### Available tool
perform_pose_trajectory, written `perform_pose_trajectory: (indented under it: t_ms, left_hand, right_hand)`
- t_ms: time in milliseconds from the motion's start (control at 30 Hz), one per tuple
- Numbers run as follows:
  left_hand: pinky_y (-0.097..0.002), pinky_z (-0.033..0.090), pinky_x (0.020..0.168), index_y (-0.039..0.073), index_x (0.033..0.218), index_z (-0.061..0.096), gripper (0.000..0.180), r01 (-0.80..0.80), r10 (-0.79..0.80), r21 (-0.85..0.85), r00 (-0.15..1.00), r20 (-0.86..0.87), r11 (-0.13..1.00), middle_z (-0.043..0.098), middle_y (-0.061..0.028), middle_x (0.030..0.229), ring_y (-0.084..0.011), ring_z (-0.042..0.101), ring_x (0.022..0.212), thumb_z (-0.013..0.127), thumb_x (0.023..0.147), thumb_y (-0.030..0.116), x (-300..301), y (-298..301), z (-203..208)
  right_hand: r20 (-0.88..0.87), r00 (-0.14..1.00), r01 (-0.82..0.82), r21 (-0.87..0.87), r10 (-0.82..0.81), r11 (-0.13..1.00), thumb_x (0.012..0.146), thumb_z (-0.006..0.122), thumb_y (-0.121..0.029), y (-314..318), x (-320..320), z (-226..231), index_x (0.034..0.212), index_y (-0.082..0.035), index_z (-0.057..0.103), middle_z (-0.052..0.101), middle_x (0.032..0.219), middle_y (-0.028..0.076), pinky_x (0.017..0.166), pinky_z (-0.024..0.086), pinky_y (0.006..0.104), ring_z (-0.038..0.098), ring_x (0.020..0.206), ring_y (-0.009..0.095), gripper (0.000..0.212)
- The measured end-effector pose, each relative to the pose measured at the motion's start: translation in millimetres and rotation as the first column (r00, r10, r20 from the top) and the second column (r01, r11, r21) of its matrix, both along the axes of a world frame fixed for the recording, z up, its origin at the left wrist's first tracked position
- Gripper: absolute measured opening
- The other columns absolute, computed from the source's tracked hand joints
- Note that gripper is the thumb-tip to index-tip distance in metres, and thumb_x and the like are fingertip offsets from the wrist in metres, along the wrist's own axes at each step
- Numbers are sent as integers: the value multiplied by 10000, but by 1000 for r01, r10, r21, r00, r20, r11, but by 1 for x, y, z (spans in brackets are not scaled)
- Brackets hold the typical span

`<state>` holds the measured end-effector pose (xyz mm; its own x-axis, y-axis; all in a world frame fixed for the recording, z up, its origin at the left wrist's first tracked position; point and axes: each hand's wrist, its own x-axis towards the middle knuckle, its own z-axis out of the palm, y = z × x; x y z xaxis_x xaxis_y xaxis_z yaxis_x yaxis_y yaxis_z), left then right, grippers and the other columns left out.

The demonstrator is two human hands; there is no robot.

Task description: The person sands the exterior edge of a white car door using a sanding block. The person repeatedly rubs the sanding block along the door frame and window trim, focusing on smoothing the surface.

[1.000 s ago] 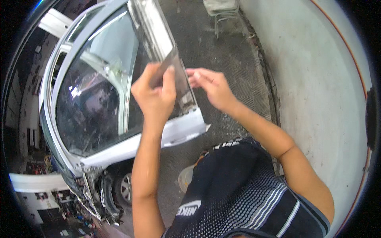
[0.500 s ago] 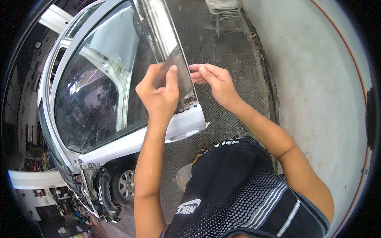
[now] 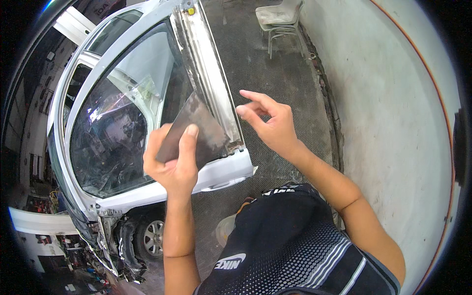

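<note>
My left hand (image 3: 173,164) pinches a thin, dark grey-brown sheet of sandpaper (image 3: 202,123), thumb on its near face. Smudges mark the sheet, which overlaps the car window and the lower end of the bare metal door pillar (image 3: 214,69). Right of that pillar, my right hand (image 3: 273,120) hangs in the air, fingers curved and apart, holding nothing. Below the sheet runs the pale top of the car door (image 3: 221,169). The window glass (image 3: 110,142) lies to the left of my left hand.
A wheel (image 3: 151,238) and crumpled, torn front parts (image 3: 110,241) of the car are at lower left. A dusty chair (image 3: 278,17) stands at the far end by the pale wall (image 3: 388,132). Near my legs sits a whitish round container (image 3: 225,230) on the dark floor.
My left hand has drawn the sandpaper left and down, away from the pillar, and more of its face shows. My right hand has shifted slightly right and down, its fingers opening wider.
</note>
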<state>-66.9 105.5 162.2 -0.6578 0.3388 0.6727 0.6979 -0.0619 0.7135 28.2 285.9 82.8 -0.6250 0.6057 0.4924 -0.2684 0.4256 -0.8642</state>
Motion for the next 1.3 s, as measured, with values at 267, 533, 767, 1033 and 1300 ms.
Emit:
perform_pose_trajectory:
  t_ms: [267, 533, 767, 1033, 1300]
  left_hand:
    - [-244, 471, 674, -38, 935, 688, 115, 2, 2, -25, 989, 148, 1000, 702, -65, 844, -95, 603, 725, 769, 864, 2, 22, -24, -41]
    - [-245, 466, 653, -35, 932, 696, 107, -60, 87, -100, 953, 291, 993, 695, -47, 807, -87, 595, 704, 770, 872, 13, 33, -57, -93]
    - [-241, 467, 653, -31, 936, 699, 116, -97, 140, -122, 895, 424, 988, 693, -41, 799, -79, 596, 707, 776, 881, 35, 46, -78, -110]
    - [-237, 463, 666, -27, 945, 710, 119, -230, 268, -139, 821, 503, 963, 693, -29, 814, -80, 595, 719, 773, 891, 58, 54, -104, -131]
    - [-256, 477, 656, -30, 926, 706, 117, -264, 324, -188, 786, 527, 946, 690, -33, 779, -82, 598, 695, 767, 884, 61, 64, -110, -160]
  right_hand:
    - [-78, 986, 163, 236, -148, 958, 862, 818, -95, 5, -22, 17, 1048, -18, 759, 762, 866, 114, 677, 581, 288, 738, 752, 166, 210]
    - [-129, 947, 317, 529, -295, 787, 847, 748, -55, -1, -21, 28, 831, -44, 674, 671, 710, 70, 551, 519, 310, 665, 596, 188, 76]
    - [11, 942, 267, 576, -334, 772, 799, 704, -64, 3, -31, 28, 813, -50, 585, 604, 675, 91, 531, 495, 373, 621, 562, 249, 121]
    - [133, 926, 226, 555, -354, 800, 805, 673, -109, 16, -11, 28, 825, -54, 550, 595, 698, 153, 559, 491, 464, 632, 605, 351, 136]
    - [369, 889, 182, 261, -272, 948, 1021, 509, -146, 63, 36, -13, 883, -26, 588, 596, 657, 134, 559, 470, 383, 613, 574, 270, 199]
